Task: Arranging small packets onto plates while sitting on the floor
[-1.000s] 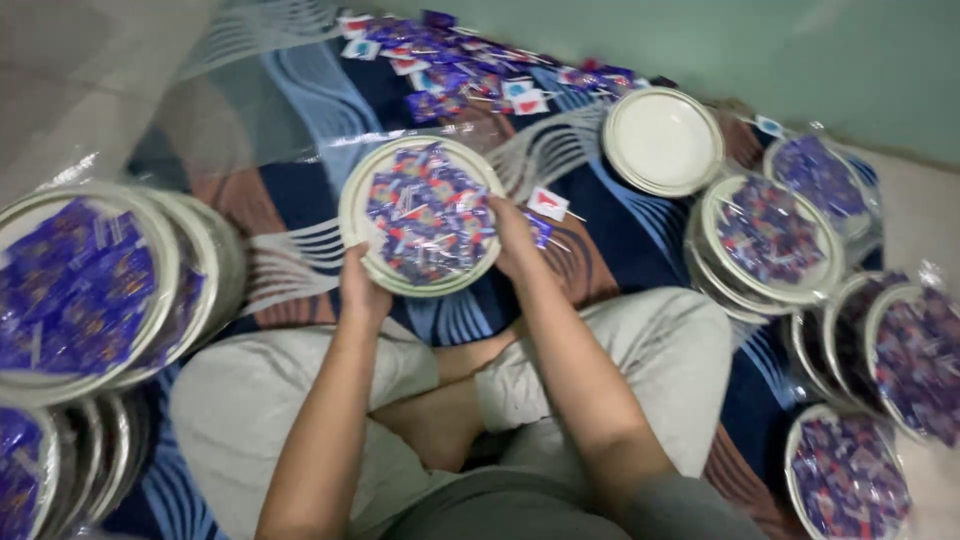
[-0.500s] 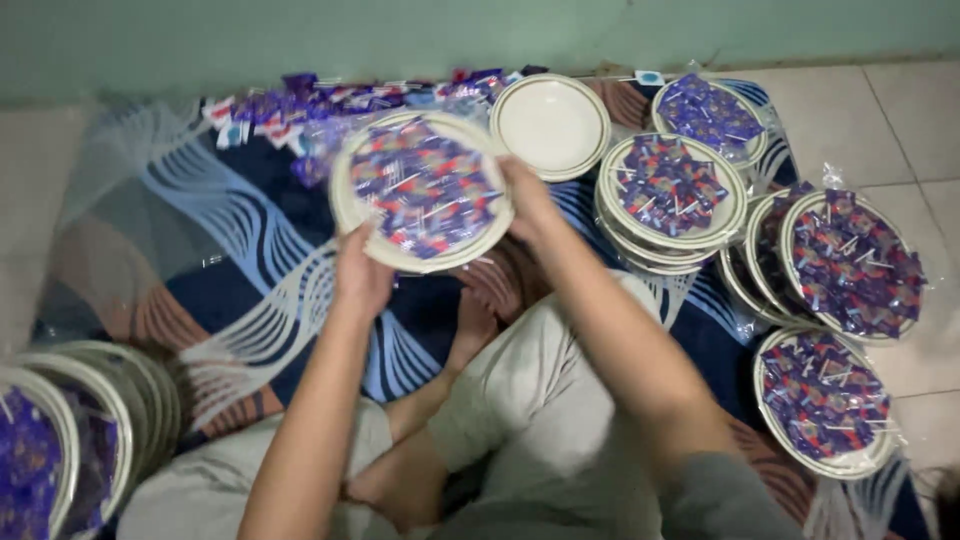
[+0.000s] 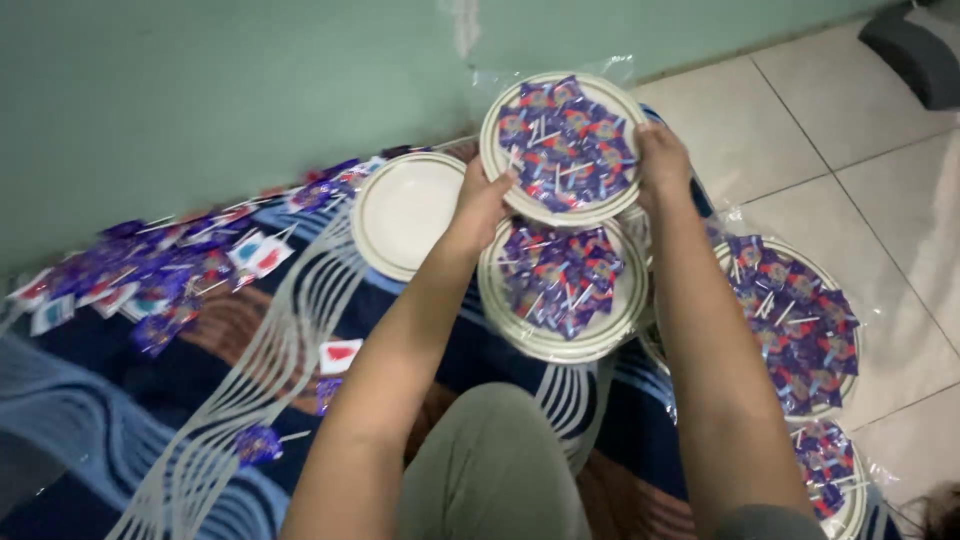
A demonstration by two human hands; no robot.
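nearest the camera, a bent knee in grey-green cloth (image 3: 490,470) sits between two bare forearms that reach away over a dark blue blanket (image 3: 130,400) patterned with pale wavy stripes. the left hand (image 3: 483,198) and the right hand (image 3: 660,160) are both clamped on the rim of the held plate (image 3: 560,148), one on each side, fingers curled under the edge. that plate is round, cream, with a thin ringed border, heaped with small purple and red wrapped sweets on white sticks, and it hangs in the air just above a stacked plate (image 3: 560,285) filled the same way and wrapped in clear crinkled film. right of the arm lie two more filled plates (image 3: 800,320), also under glossy film, on pale floor tiles (image 3: 880,150). one empty plate (image 3: 405,212) rests left of the left hand. further left, loose sweets (image 3: 150,270) lie scattered along the green wall (image 3: 250,90); too many to count.
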